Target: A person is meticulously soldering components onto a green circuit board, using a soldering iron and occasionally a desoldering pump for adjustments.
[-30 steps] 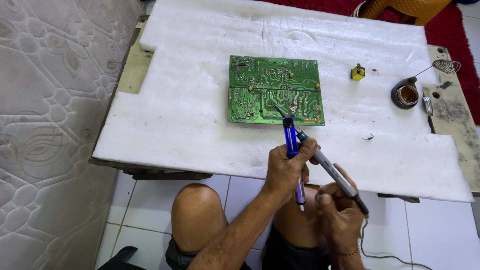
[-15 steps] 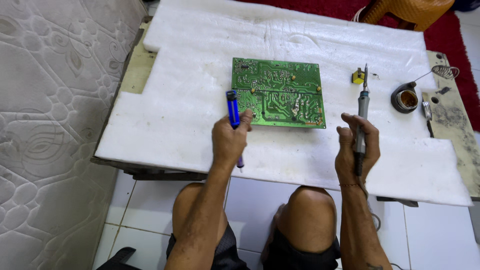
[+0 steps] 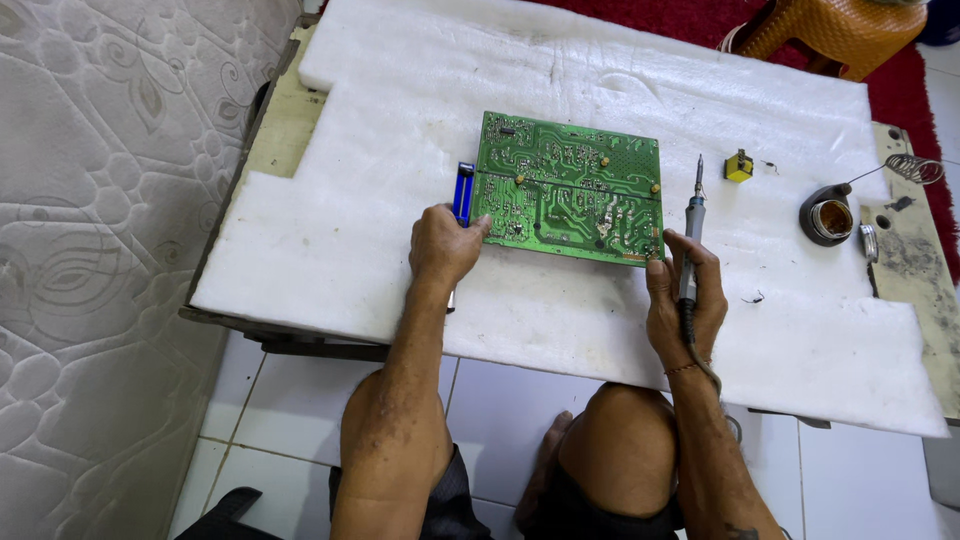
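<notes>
Head view: your left hand (image 3: 443,243) grips a blue tool (image 3: 463,193) at the left edge of the green circuit board (image 3: 570,188), mid-tabletop. Your right hand (image 3: 686,300), fingers closed, holds the soldering iron (image 3: 691,235) tip-up. That tip could scorch the white padding (image 3: 330,240) if lowered.

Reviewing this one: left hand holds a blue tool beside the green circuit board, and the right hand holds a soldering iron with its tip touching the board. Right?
Not quite. In the head view the soldering iron in the right hand points past the circuit board, its tip clear of it.
</notes>
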